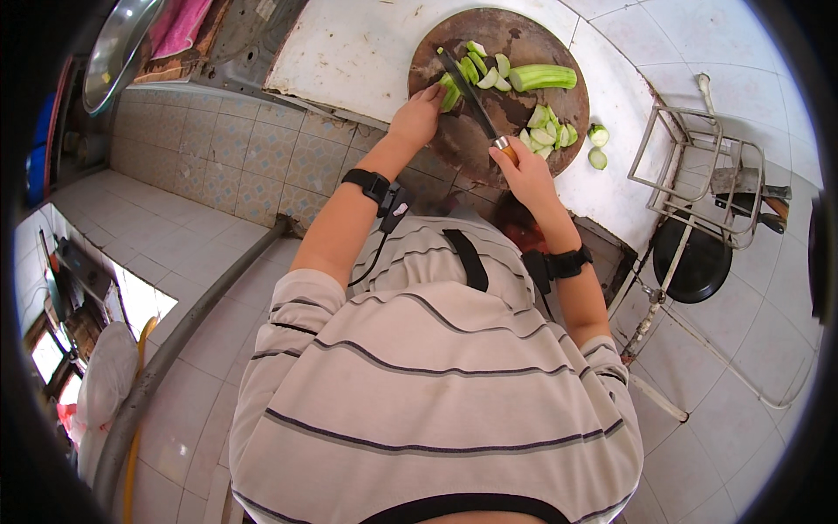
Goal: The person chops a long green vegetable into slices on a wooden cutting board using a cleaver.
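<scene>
On a round wooden chopping board [458, 147] my left hand [418, 118] holds a length of peeled green gourd [450, 97] steady at the board's left side. My right hand [527, 173] grips the wooden handle of a kitchen knife [473, 98]. Its dark blade runs up and left, right beside the held gourd. Cut slices [488, 77] lie just right of the blade, and a small bit sticks near its far end. Further right rests a thick gourd piece [543, 76]. Below it is a pile of cut wedges [545, 134]. My left fingertips are partly hidden against the gourd.
Two gourd ends [598, 135] sit on the white counter [353, 46] right of the board. A wall-side metal rack [700, 157] holds cleavers [743, 180], with a black pan [691, 259] below. At upper left are a steel basin [118, 52] and pink cloth [183, 26].
</scene>
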Action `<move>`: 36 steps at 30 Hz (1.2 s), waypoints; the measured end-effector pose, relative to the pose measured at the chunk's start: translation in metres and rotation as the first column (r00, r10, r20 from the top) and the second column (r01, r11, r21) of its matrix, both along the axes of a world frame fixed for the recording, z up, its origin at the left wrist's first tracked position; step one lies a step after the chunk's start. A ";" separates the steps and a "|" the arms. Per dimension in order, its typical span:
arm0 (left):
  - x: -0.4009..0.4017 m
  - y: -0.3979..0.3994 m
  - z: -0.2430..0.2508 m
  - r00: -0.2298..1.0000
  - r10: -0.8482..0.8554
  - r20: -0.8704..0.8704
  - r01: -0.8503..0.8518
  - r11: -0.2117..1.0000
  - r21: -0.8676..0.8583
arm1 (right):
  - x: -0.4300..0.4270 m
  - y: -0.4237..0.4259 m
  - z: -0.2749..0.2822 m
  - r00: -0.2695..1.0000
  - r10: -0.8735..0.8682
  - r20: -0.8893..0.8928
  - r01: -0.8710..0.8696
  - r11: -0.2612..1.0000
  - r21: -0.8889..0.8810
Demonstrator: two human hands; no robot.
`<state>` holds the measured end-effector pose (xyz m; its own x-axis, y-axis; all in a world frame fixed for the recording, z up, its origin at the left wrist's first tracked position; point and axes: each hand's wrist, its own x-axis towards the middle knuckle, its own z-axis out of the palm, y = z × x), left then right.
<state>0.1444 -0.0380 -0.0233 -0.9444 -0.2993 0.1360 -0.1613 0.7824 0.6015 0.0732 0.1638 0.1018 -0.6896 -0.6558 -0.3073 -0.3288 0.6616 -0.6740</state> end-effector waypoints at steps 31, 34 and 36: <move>-0.005 0.002 0.009 0.989 -0.005 0.147 0.012 0.999 -0.046 | -0.015 -0.018 -0.027 0.997 0.068 0.036 -0.068 0.998 -0.007; -0.005 0.003 0.008 0.991 -0.010 0.135 0.017 0.999 -0.050 | -0.011 0.008 -0.010 0.991 0.047 0.124 -0.051 0.998 0.029; -0.006 0.002 0.007 0.992 -0.007 0.128 0.015 0.998 -0.064 | -0.007 0.028 -0.003 0.989 0.012 0.148 -0.032 0.990 0.135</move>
<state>0.1384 -0.0364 -0.0162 -0.9586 -0.2830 0.0332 -0.2242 0.8210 0.5250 0.0659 0.1923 0.0985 -0.6165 -0.6150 -0.4917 -0.2490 0.7447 -0.6192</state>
